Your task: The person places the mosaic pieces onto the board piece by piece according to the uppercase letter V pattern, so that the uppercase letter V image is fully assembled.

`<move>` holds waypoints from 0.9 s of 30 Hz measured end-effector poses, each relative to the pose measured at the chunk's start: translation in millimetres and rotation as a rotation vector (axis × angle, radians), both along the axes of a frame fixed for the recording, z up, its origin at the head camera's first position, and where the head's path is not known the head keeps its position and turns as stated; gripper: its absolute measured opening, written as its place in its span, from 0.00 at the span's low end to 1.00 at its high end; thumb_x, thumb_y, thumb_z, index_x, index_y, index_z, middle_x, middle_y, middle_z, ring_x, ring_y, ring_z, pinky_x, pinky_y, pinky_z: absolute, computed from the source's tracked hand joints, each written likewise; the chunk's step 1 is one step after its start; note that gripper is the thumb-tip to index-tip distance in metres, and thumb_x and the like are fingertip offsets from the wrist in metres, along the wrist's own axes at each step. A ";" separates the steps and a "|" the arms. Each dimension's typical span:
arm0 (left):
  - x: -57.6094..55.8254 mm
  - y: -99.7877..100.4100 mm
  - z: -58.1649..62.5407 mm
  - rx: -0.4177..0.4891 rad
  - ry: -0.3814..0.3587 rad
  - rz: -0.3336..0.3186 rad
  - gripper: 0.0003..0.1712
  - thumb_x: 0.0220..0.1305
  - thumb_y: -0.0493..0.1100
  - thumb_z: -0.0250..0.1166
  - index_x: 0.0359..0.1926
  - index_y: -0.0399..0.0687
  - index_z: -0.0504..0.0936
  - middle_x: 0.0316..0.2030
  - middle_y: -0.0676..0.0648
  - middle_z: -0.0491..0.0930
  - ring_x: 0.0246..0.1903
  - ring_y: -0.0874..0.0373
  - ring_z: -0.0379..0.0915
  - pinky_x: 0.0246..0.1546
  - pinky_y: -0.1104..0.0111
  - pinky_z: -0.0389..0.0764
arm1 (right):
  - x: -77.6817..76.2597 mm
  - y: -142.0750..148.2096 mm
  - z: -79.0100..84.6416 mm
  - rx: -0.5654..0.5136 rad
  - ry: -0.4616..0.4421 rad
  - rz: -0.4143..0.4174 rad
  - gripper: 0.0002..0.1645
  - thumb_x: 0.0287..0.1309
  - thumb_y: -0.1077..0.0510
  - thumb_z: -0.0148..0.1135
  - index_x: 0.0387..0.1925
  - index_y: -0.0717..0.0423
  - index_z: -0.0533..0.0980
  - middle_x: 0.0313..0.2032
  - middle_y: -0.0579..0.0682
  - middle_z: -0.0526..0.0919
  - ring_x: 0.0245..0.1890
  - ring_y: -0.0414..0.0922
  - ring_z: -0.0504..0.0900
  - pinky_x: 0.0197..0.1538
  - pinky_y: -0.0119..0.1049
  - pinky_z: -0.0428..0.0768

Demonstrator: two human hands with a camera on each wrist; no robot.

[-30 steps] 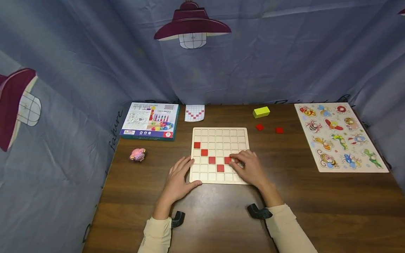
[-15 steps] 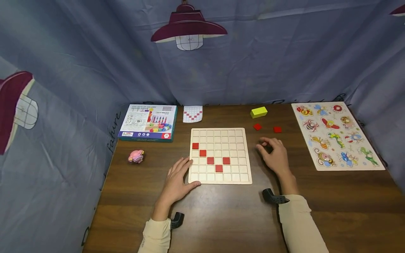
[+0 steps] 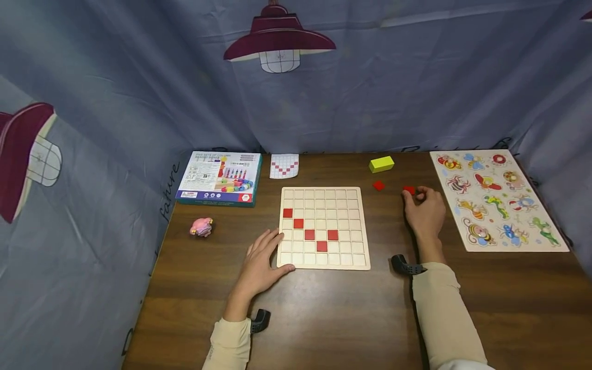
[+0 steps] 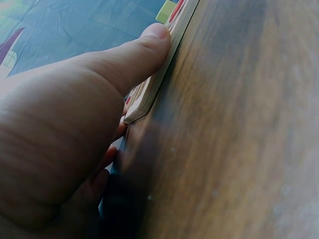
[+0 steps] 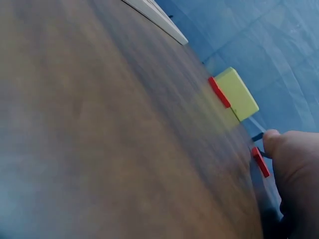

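My left hand (image 3: pixel 260 261) rests at the lower left corner of a wooden grid board (image 3: pixel 343 259), thumb on its front edge, fingers along its left side. In the left wrist view the thumb lies over the board's edge (image 4: pixel 144 103). Several red square tiles sit in the grid, among them a tile (image 3: pixel 321 246) near the front. Right of the board, my right hand (image 3: pixel 426 211) reaches a loose red tile (image 3: pixel 409 189), thumb and fingertips apart around its near side. The right wrist view has the thumb just above this tile (image 5: pixel 260 162). A second loose tile (image 3: pixel 378 185) lies to its left.
A yellow block (image 3: pixel 381 164) stands behind the loose tiles. Farther right lies an insect puzzle board (image 3: pixel 467 195). At the back left are a boxed toy set (image 3: pixel 199 177) and a paper pattern card (image 3: pixel 277 173); a pink toy figure (image 3: pixel 201 226) sits in front of the box.
My right hand has left the tile it was touching on the board and moved right and away from me to the farther-right loose tile. The left hand has stayed put.
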State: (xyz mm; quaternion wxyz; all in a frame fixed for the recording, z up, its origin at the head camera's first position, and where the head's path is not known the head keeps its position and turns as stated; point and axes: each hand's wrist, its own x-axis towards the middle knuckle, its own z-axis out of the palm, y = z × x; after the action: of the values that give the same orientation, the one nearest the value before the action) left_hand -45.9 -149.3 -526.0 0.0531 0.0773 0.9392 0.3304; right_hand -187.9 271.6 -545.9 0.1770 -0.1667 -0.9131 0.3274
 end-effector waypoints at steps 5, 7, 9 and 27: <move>-0.5 1.2 -0.6 -0.002 0.003 -0.005 0.52 0.55 0.65 0.75 0.76 0.52 0.67 0.77 0.46 0.62 0.79 0.45 0.50 0.74 0.40 0.55 | -0.3 1.8 1.0 0.063 -0.080 0.013 0.30 0.69 0.42 0.57 0.58 0.62 0.78 0.50 0.63 0.78 0.51 0.64 0.77 0.55 0.62 0.74; -0.2 1.3 -0.2 -0.005 -0.004 -0.006 0.52 0.55 0.65 0.75 0.76 0.53 0.67 0.77 0.46 0.62 0.79 0.46 0.50 0.74 0.41 0.55 | 1.3 2.9 0.5 0.058 -0.072 0.031 0.27 0.68 0.48 0.55 0.59 0.62 0.77 0.55 0.65 0.75 0.53 0.66 0.76 0.56 0.64 0.73; 0.4 1.3 0.2 -0.005 -0.011 -0.005 0.52 0.55 0.65 0.75 0.76 0.53 0.66 0.77 0.47 0.62 0.79 0.46 0.50 0.74 0.41 0.55 | 3.1 3.9 1.3 0.039 -0.069 0.050 0.28 0.66 0.52 0.53 0.62 0.62 0.76 0.61 0.66 0.70 0.55 0.69 0.74 0.57 0.65 0.72; 1.1 0.3 -3.1 -0.003 0.004 -0.002 0.52 0.55 0.65 0.75 0.76 0.53 0.67 0.77 0.47 0.62 0.78 0.45 0.51 0.73 0.40 0.56 | 7.7 7.6 4.4 0.092 -0.148 0.132 0.27 0.71 0.51 0.61 0.61 0.66 0.74 0.62 0.71 0.68 0.63 0.69 0.69 0.67 0.65 0.66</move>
State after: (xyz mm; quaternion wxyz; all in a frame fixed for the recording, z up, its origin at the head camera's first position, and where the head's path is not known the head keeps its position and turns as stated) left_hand -44.8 -149.0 -529.1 0.0518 0.0788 0.9398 0.3286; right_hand -180.2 279.2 -541.5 0.0948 -0.1214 -0.9467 0.2827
